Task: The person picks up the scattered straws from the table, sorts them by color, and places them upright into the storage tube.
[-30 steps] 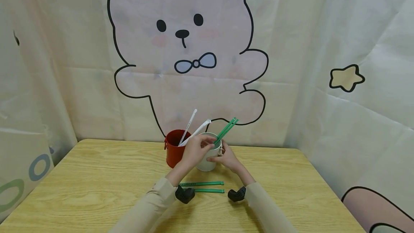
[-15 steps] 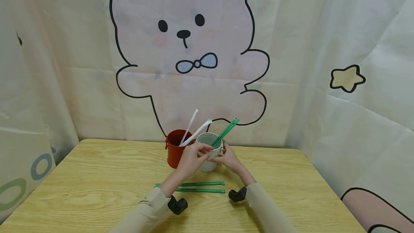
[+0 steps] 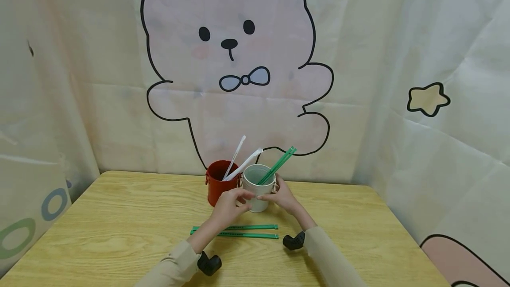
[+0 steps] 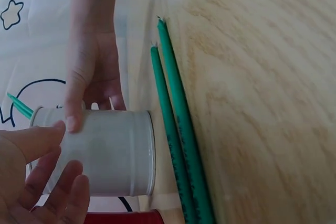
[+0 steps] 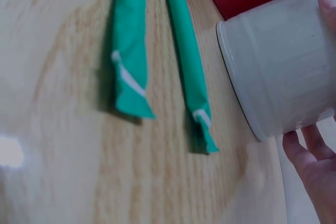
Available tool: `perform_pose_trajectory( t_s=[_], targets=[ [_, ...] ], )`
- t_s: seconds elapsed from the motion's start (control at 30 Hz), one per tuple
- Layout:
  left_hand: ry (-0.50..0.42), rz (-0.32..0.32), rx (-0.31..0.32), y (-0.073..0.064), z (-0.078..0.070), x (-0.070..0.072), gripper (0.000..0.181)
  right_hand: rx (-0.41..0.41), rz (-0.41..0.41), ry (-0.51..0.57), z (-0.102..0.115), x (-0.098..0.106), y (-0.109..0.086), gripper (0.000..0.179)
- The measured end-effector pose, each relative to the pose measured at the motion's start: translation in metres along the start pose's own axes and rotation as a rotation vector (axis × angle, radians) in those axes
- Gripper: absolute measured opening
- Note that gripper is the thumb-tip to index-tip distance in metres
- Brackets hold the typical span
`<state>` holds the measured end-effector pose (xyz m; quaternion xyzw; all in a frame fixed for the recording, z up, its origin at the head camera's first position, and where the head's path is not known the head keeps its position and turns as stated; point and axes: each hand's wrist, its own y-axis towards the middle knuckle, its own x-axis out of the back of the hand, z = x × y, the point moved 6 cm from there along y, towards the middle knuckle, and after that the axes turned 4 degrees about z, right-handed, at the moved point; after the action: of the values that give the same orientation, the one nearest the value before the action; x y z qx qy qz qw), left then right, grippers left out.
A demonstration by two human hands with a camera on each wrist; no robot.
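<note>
A white metal bucket [image 3: 258, 196] stands upright near the table's back edge, with green paper-wrapped straws [image 3: 277, 165] leaning in it. My right hand [image 3: 284, 197] holds the bucket's right side, its thumb on the front and the other fingers behind. In front and to the left is my left hand [image 3: 231, 207], fingers loosely spread and holding nothing. It hovers close to the bucket [image 4: 107, 150] in the left wrist view; contact is hard to tell. Two more green-wrapped straws [image 3: 251, 235] lie side by side on the table, partly hidden by the left forearm.
A red metal bucket [image 3: 217, 189] stands directly left of the white one. White-wrapped straws [image 3: 245, 164] lean out of it. The wooden table [image 3: 338, 234] ends at a printed cloth backdrop [image 3: 247, 114]. Black wrist cameras [image 3: 209, 264] hang under both forearms.
My left hand has let go of the green straws in the white bucket and drawn back down and left. More of the straws on the table shows. The right hand keeps its hold.
</note>
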<state>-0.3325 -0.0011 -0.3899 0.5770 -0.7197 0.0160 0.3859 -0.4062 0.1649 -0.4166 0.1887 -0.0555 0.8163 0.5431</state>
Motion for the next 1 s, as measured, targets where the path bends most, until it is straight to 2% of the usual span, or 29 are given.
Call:
perform_pose_trajectory(
  t_s=[0.2,0.37,0.57,0.8,1.0],
  targets=[
    [0.006,0.117,0.057,-0.01,0.006,-0.004,0.026,0.008,-0.006,-0.007,0.0,0.001,-0.002,0.088],
    [0.018,0.231,0.105,-0.017,0.014,-0.009,0.028,-0.006,-0.037,0.015,-0.016,0.003,0.004,0.089],
    [0.042,0.328,0.123,-0.024,0.022,-0.014,0.032,-0.013,-0.064,-0.005,-0.025,0.004,0.007,0.088],
    [0.084,0.407,0.151,-0.027,0.023,-0.018,0.039,-0.021,-0.039,0.022,-0.018,0.004,0.005,0.09],
    [0.151,0.411,0.16,-0.029,0.025,-0.021,0.037,-0.006,-0.004,0.017,-0.002,0.002,-0.002,0.088]
  ],
)
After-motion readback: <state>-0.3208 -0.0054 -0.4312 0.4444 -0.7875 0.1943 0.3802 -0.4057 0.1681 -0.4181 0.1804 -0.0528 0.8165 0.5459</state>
